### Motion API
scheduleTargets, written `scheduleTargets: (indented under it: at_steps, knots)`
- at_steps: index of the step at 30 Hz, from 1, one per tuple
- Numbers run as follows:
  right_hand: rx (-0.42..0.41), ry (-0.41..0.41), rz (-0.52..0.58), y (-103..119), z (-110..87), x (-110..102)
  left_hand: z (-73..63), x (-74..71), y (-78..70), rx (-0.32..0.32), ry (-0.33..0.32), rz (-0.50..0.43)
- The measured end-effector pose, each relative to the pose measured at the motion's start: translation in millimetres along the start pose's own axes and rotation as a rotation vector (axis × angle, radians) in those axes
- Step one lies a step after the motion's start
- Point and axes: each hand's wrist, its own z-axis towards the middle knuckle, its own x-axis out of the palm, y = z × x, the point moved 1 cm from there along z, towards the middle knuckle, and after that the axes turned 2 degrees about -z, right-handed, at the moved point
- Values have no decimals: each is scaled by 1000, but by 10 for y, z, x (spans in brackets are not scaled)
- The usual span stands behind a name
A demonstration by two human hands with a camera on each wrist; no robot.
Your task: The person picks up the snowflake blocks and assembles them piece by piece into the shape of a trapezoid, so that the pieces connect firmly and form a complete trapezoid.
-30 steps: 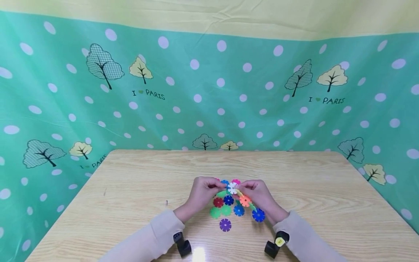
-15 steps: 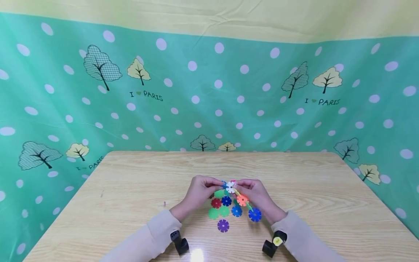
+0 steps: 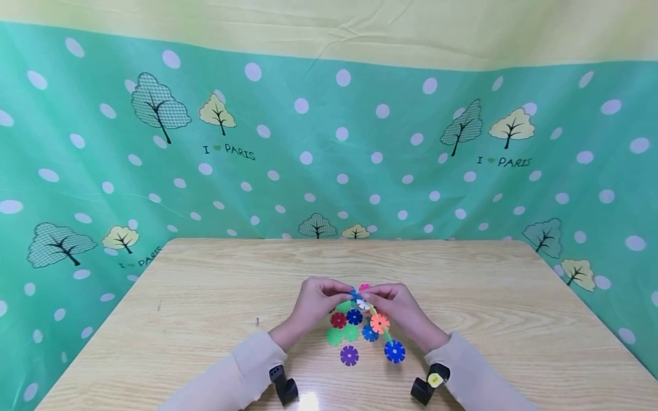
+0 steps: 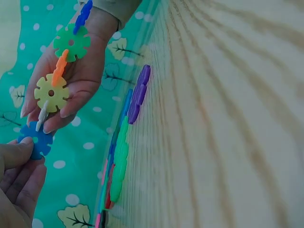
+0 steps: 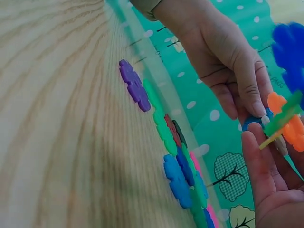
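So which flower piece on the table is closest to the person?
The purple piece, lying apart, nearer than the light green pair. The dark blue piece to its right looks close, but is up in the air.

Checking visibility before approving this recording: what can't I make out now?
Right wrist view: dark-blue notched plastic disc, blurred, cut off by right edge.
Right wrist view: light-blue notched plastic disc, partly hidden by left grip.
Head view: small yellow wrist label, its marking too small to read.

Dark blue disc (image 5: 289, 50) partly beyond the right wrist view's right edge
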Motion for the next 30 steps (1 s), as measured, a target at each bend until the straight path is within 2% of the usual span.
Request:
scheduleTargets:
  at_steps: [3,10,21,25,30]
  knots:
    - [6,16,57,11,-3,5,-1,15,3,6,1,-10]
    - [37,-1,12,21,-11,-14,-11,43,7,17,5,-21]
    - [90,15,62,4,4,-41,-5,58,13,20,13,-35]
    - [88,30,100,-4,3,-45,-35,2,28,-40,15,-49]
    - [93,31,158,2,0,-47,-56,-175,87,-163,17,-66]
